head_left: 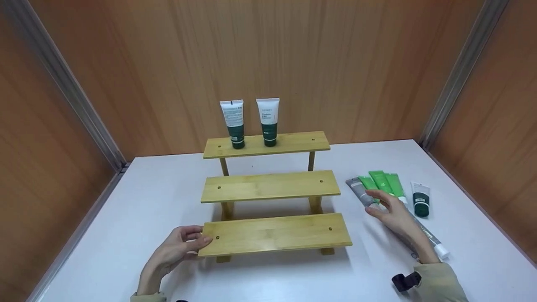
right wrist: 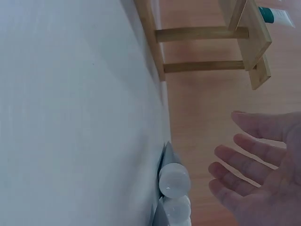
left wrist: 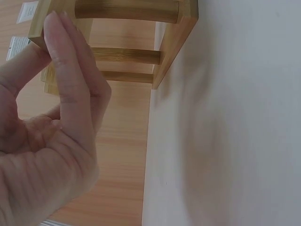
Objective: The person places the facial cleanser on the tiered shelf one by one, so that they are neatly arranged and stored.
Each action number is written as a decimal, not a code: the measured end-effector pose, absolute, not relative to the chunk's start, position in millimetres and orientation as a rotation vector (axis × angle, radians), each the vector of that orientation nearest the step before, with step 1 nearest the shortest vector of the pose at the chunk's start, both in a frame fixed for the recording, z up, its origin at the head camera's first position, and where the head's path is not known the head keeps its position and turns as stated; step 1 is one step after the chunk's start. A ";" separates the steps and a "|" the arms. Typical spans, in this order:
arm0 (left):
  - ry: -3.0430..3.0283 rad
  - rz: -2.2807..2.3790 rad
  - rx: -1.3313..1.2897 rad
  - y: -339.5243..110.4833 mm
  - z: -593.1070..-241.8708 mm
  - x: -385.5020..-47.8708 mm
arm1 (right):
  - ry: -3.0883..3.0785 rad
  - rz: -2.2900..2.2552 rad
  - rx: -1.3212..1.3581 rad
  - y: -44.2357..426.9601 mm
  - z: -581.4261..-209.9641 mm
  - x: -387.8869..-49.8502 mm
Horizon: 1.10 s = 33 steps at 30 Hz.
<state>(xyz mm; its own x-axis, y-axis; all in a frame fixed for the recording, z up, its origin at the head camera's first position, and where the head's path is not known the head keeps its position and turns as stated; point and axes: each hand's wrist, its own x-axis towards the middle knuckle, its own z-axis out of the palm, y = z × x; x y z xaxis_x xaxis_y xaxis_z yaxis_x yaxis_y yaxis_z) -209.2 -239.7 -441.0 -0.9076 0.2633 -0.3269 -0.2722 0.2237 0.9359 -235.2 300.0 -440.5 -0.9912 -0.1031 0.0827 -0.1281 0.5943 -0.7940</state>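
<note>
- The right hand [right wrist: 263,174] hovers apart from the capped tubes [right wrist: 174,181], fingers spread.
- The tubes lie together on the white tabletop [right wrist: 70,117], rounded pale caps toward the camera.
- A tiered wooden stand [right wrist: 202,33] shows posts and boards.
- A green-and-white squeeze tube [right wrist: 268,15] stands on one board.
- A wood-grain panel [right wrist: 207,108] lies behind.

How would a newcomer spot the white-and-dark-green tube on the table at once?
Start at the three-step wooden rack and move right to three bright green tubes. The tube lies just right of them, with a small gap. Unlike them and the grey tubes, it is white at the far end and dark green toward the cap.
</note>
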 end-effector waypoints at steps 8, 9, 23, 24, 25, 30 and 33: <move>2.120 1.704 -0.051 -240.5 -437.7 -208.5 | -2.885 1.198 0.206 302.5 -447.2 -235.8; 2.121 1.703 -0.048 -240.3 -437.8 -208.4 | -2.895 1.180 0.206 303.3 -448.1 -235.4; 2.094 1.711 -0.038 -239.1 -440.5 -210.9 | -2.998 1.044 0.297 307.2 -455.2 -229.9; 2.095 1.712 -0.038 -239.0 -440.5 -210.8 | -3.002 1.043 0.308 307.8 -454.8 -229.7; 2.093 1.714 -0.036 -238.9 -440.3 -210.7 | -3.007 1.046 0.319 308.4 -454.4 -229.6; 2.083 1.724 -0.004 -239.5 -440.0 -209.6 | -3.027 1.059 0.343 311.4 -451.3 -228.0; 2.079 1.726 0.005 -240.0 -440.4 -209.1 | -3.036 1.057 0.336 312.1 -449.3 -227.2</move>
<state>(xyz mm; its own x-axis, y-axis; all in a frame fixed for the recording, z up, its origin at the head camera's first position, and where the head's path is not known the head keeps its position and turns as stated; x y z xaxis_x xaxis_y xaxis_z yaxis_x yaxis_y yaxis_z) -209.1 -240.0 -440.4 -0.9048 0.2750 -0.3252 -0.2690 0.2228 0.9370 -227.2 312.1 -449.3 -0.9743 -0.2245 -0.0168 -0.1655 0.7650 -0.6224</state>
